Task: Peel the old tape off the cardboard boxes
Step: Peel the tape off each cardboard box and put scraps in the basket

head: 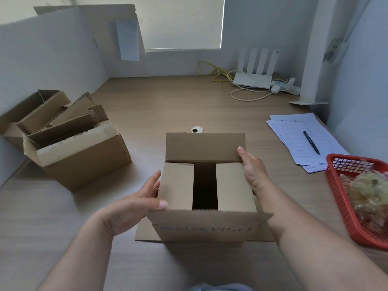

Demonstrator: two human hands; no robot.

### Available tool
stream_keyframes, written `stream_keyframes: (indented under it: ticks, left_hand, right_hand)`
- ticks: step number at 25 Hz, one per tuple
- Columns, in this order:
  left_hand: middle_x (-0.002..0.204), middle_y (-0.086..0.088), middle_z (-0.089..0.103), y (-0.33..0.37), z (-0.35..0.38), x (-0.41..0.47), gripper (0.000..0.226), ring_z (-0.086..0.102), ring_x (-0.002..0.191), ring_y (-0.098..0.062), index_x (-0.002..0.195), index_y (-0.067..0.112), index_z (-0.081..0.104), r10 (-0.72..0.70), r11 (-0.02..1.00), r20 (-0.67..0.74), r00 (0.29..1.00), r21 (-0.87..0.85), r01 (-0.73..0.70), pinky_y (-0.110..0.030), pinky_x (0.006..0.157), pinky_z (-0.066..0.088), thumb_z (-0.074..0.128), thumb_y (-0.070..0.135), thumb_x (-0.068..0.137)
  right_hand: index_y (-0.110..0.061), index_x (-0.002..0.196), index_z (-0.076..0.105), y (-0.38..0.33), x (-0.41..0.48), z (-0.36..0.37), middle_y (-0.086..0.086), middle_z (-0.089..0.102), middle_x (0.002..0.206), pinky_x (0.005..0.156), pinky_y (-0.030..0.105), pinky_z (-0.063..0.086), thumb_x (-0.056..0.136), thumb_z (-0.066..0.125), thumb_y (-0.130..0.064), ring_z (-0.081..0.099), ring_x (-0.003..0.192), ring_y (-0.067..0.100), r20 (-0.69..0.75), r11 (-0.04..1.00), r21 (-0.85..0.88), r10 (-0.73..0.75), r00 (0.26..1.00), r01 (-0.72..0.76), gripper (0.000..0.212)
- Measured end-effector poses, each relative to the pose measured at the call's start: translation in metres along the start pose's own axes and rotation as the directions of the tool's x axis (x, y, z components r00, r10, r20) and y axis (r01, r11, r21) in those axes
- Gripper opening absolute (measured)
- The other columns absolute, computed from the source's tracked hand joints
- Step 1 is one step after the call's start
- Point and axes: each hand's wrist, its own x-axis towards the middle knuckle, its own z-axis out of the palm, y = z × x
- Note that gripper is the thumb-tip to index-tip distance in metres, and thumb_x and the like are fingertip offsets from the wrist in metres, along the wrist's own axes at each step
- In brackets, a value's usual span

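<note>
A brown cardboard box [204, 225] stands on the wooden table in front of me, blue print on its near side. Its far flap is raised, and the two inner flaps are folded in with a dark gap between them. My left hand [139, 203] presses on the box's left side, thumb on the near top edge. At the box's right side, my right hand [253, 168] lies flat, fingertips reaching the far flap. No tape shows on this box. At the left, a second cardboard box [88, 158] holds folded cardboard pieces, and pale tape runs along its rim.
A red plastic basket [344, 200] at the right edge holds crumpled clear tape. Lined papers [294, 131] with a black pen [311, 142] lie behind it. A white router [252, 79] with cables sits at the back. White partition walls stand left and behind. A cable grommet [197, 129] lies mid-table.
</note>
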Motion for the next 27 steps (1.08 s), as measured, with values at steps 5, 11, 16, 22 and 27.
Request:
stream_keyframes:
  ticks: [5, 11, 16, 22, 27]
  left_hand:
    - [0.15, 0.023, -0.002, -0.036, 0.019, 0.001, 0.142, 0.017, 0.135, -0.004, 0.134, 0.05, -0.029, -0.027, 0.773, -0.159, 0.987, 0.622, 0.122, -0.021, 0.108, 0.028, 0.086, 0.059, 0.052]
    - [0.155, 0.02, 0.0, -0.051, 0.02, 0.006, 0.147, 0.02, 0.13, -0.001, 0.14, 0.048, -0.026, 0.107, 0.805, -0.27, 0.957, 0.589, 0.076, -0.02, 0.1, 0.029, 0.083, 0.07, 0.043]
    - [0.156, 0.016, -0.001, -0.049, 0.026, 0.014, 0.147, 0.012, 0.141, -0.007, 0.143, 0.037, -0.028, 0.112, 0.793, -0.285, 0.952, 0.603, 0.087, -0.027, 0.111, 0.022, 0.083, 0.065, 0.051]
    - [0.158, 0.012, -0.006, -0.029, 0.038, 0.013, 0.147, 0.005, 0.145, -0.009, 0.148, 0.025, -0.024, 0.083, 0.7, -0.327, 0.941, 0.691, 0.179, -0.028, 0.111, 0.02, 0.058, 0.088, 0.043]
    - [0.16, -0.006, -0.014, 0.004, 0.059, 0.04, 0.143, -0.002, 0.148, -0.023, 0.151, 0.011, -0.012, 0.167, 0.493, -0.437, 0.884, 0.813, 0.308, -0.04, 0.116, 0.016, 0.039, 0.096, 0.048]
  right_hand:
    - [-0.001, 0.11, 0.064, -0.002, 0.0, 0.004, 0.015, 0.068, 0.109, 0.099, 0.04, 0.047, 0.095, 0.054, -0.037, 0.063, 0.105, 0.028, -0.082, 0.998, -0.057, -0.016, 0.997, 0.011, 0.041]
    - [-0.011, 0.101, 0.049, -0.012, -0.019, 0.008, 0.01, 0.05, 0.107, 0.084, 0.035, 0.037, 0.093, 0.049, -0.043, 0.048, 0.102, 0.029, -0.169, 0.804, -0.591, -0.202, 0.965, 0.065, 0.033]
    - [-0.013, 0.149, 0.002, 0.009, -0.082, 0.024, 0.012, -0.001, 0.157, 0.111, 0.044, 0.021, 0.07, 0.063, -0.065, 0.008, 0.143, 0.031, 0.003, 0.286, -0.957, -0.138, 0.99, 0.043, 0.113]
    - [-0.014, 0.138, 0.042, -0.019, -0.088, -0.006, -0.001, 0.047, 0.136, 0.097, 0.036, 0.047, 0.075, 0.067, -0.031, 0.051, 0.12, 0.015, 0.033, 0.928, -0.371, 0.038, 0.999, -0.023, 0.07]
    - [-0.007, 0.089, 0.061, -0.031, -0.091, -0.035, 0.005, 0.064, 0.078, 0.058, 0.025, 0.048, 0.087, 0.051, -0.019, 0.062, 0.071, 0.018, 0.177, 0.97, 0.21, 0.087, 0.98, -0.124, 0.016]
